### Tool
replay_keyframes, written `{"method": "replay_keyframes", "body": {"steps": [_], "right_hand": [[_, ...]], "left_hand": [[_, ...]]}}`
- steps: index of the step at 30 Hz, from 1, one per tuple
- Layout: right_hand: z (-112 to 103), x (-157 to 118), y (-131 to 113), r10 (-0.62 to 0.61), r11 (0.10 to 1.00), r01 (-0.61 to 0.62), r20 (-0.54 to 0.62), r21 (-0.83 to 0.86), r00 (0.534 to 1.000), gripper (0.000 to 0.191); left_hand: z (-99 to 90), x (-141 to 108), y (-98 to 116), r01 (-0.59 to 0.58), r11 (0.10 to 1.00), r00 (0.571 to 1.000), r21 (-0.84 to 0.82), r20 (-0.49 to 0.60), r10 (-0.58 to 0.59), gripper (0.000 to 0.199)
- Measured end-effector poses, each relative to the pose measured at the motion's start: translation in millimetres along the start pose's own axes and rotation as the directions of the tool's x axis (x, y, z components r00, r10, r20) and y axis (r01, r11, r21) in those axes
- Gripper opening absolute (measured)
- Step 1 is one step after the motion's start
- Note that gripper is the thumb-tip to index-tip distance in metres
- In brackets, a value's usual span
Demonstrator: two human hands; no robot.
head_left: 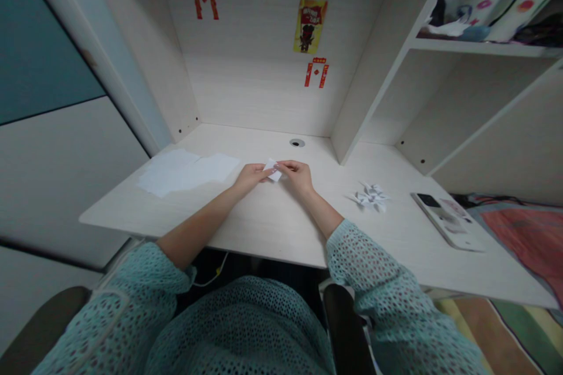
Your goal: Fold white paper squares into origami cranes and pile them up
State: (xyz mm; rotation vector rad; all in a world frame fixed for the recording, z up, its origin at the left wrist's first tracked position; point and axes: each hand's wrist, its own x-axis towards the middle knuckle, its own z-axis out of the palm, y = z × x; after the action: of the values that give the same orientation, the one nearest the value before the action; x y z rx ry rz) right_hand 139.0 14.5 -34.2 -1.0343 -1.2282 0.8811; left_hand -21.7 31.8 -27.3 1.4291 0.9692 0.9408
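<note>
Between my two hands, over the middle of the desk, is a small folded piece of white paper [272,176]. My left hand [251,179] grips its left side, thumb on top and fingers beneath. On the right, my right hand [297,174] pinches the paper's upper edge between thumb and fingertips. The exact folds are too small to make out. Loose white paper sheets [180,173] lie flat on the desk to the left of my hands. A cluster of small pointed folded-paper pieces [372,196] sits to the right.
The pale desk [272,222] has a round cable hole [297,143] near its back panel. A phone [446,221] lies toward the right end. A shelf [484,47] with bags stands above right. Chair armrests [347,328] flank my body below the desk edge.
</note>
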Motion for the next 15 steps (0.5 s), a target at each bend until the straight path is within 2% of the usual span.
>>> {"method": "replay_keyframes", "body": {"steps": [3, 5, 10, 15], "right_hand": [[1.6, -0.7, -0.8, -0.023, 1.000, 0.022, -0.050, -0.012, 0.998, 0.040], [2.1, -0.9, -0.4, 0.003, 1.000, -0.004, -0.083, -0.018, 0.997, 0.047], [2.4, -2.8, -0.2, 0.095, 0.995, -0.096, -0.025, -0.021, 0.995, 0.040], [3.2, -4.5, -3.5, 0.084, 0.996, -0.085, -0.055, -0.011, 0.995, 0.036]], "left_hand": [[-0.7, 1.5, -3.0, -0.003, 1.000, 1.000, -0.026, -0.007, 0.003, 0.050], [-1.3, 2.4, -3.9, 0.000, 0.999, 1.000, -0.041, -0.012, -0.001, 0.050], [-2.4, 3.2, -4.9, 0.009, 0.998, 0.999, -0.065, -0.033, -0.011, 0.051], [-2.0, 3.0, -4.9, 0.010, 0.999, 1.000, -0.044, -0.014, -0.010, 0.050]]}}
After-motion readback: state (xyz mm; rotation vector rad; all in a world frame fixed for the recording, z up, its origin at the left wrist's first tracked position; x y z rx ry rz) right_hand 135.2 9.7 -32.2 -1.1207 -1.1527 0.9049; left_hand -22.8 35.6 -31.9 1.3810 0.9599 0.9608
